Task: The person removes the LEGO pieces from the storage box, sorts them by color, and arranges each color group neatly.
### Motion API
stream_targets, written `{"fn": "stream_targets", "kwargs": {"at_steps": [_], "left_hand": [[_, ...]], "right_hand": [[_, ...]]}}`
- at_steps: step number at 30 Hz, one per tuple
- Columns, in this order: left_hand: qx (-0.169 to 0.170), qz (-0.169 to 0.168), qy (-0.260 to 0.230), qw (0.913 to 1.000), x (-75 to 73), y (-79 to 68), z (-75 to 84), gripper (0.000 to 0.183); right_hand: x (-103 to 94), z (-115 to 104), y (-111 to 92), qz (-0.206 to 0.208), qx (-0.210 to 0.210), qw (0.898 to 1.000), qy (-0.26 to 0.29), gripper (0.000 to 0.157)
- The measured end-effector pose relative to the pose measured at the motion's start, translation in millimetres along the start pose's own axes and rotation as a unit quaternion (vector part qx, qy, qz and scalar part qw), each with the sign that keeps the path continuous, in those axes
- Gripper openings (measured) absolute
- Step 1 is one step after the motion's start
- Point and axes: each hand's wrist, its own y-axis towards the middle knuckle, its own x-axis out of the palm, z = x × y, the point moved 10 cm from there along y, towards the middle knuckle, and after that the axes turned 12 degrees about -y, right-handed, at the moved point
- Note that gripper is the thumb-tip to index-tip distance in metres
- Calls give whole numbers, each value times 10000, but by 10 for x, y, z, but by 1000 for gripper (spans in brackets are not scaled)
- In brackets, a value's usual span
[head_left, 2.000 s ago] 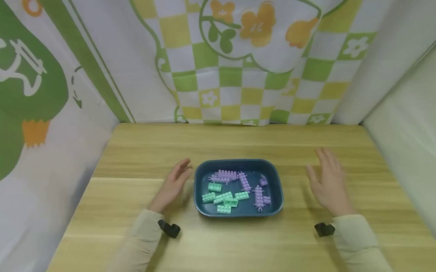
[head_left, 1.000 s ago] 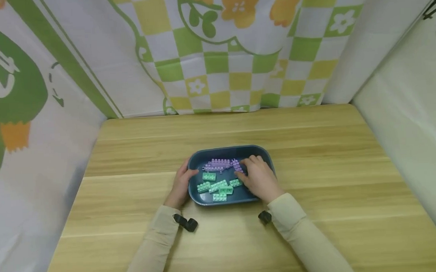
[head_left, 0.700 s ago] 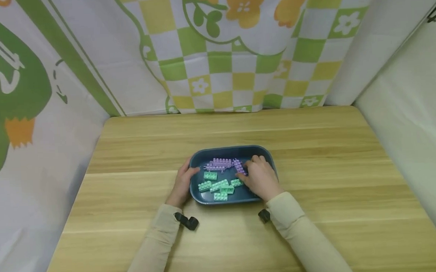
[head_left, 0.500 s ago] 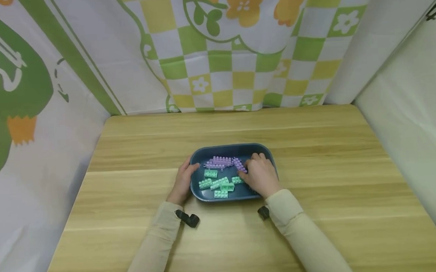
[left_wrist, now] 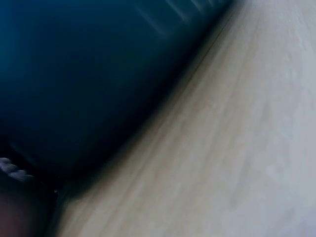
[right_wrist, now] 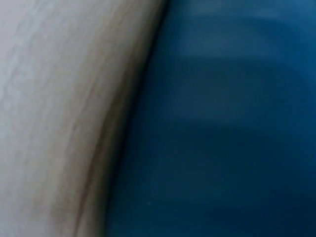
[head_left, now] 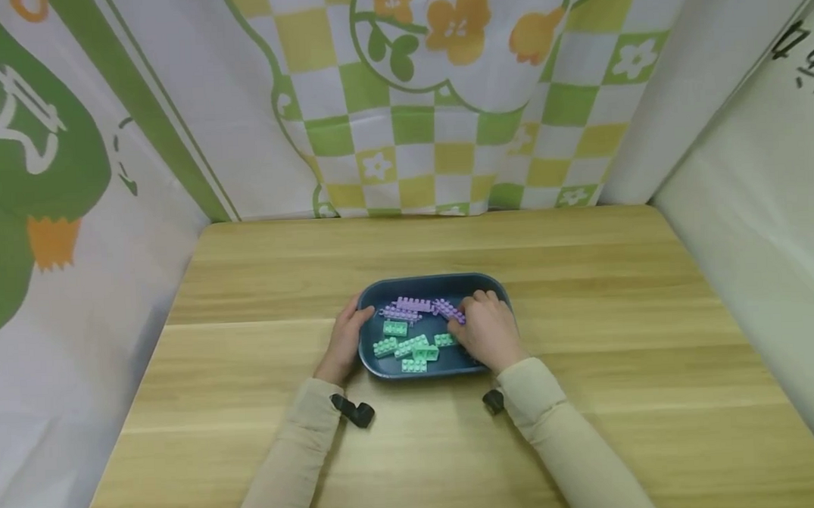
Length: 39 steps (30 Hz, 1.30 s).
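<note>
1. Right hand [head_left: 488,332] curled inside the tray [head_left: 453,370] — cannot tell if pinching.
2. Nearest purple piece [head_left: 446,310]: just left, slanting far-left to near-right.
3. Left hand [head_left: 343,340] — farther from it — grips tray's left rim.

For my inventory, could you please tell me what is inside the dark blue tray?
The tray holds mint-green toy bricks nearer the person and purple studded toy pieces farther off. The right hand hides part of the right end; anything beneath cannot be seen.

Blue tray [left_wrist: 89,74] — blurred, pale wooden tabletop [left_wrist: 227,133]
</note>
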Motion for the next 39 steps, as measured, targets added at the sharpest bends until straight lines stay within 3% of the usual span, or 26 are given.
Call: {"fn": "stream_targets", "kwargs": {"at_steps": [3,9,17,22,27,34,36,39], "left_hand": [[-73,78,136,9998,-31,-29,-35,47],[-120,-73,32,9999,-18,-2,1,46],[-67,-209,104,9997,10,34,31,46],[-1,-49,162,9999,-34,25,17,47],[102,-49,224,9997,-35,22,19,47],[-14,-87,330,9994,-33,32,1,49],[-14,-86,301,9995,-43,30,7,50],[3,-50,267,9996,-62,20,17,50]], "right_hand": [[9,-13,-19,19,7,10000,-13,29],[-40,-7,-12,205,10,9998,62,25],[-144,42,-81,212,109,9984,514,26],[-252,25,-210,657,116,9922,1054,26],[-337,-128,-492,1391,-541,9718,1828,26],[-513,-324,-906,2499,-1506,9166,2735,33],[-548,-361,-956,2609,-1665,9057,2897,33],[-528,-414,-987,2390,-1812,9024,3095,32]]}}
